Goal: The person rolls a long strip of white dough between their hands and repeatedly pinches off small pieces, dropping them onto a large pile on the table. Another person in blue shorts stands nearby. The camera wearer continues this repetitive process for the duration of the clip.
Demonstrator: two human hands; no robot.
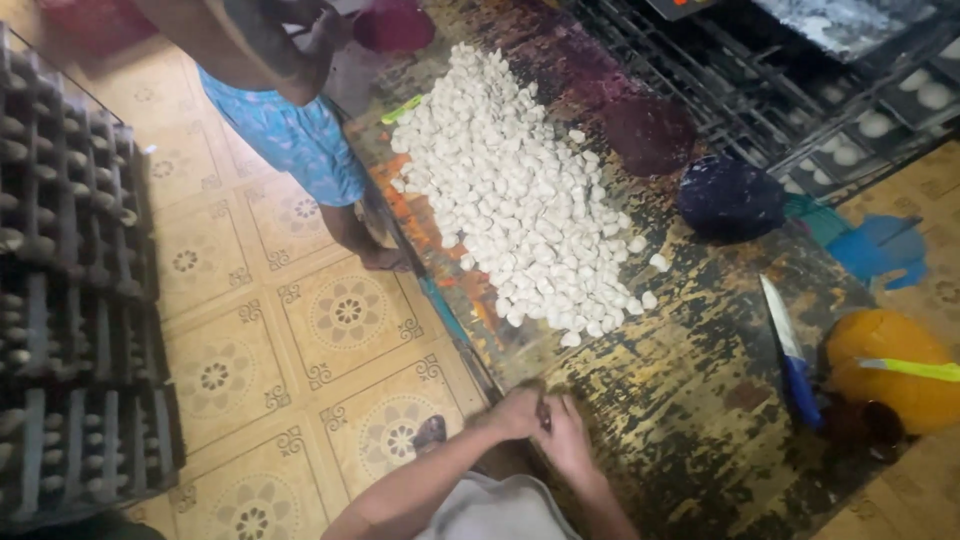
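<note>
Worn, paint-flaked dark table (700, 400) fills most of the view, your fingers sit at its near edge. Patterned tile floor (300, 340) runs left of your fingers. Stacks of dark moulded trays (70, 280) stand far left of your fingers, well apart. Big heap of small white dough pieces (520, 190) lies on the table beyond your fingers, well apart, spreading up and away. Another person in blue patterned shorts (295, 140) stands on the floor past the heap's left side, bare foot near the table edge. Dark rack (800, 90) with white round pieces at top right. Orange bag (885, 370) to the far right of your fingers, dark blue bundle (730, 195) beyond it. Blue-handled knife (790, 350) lies flat right of your fingers, apart from them. Your left hand (515, 412) and right hand (565, 430) are pressed together, fingers curled in tight; something small and dark (544, 415) shows between them, cannot tell what it is or whether the fingers clamp it
</note>
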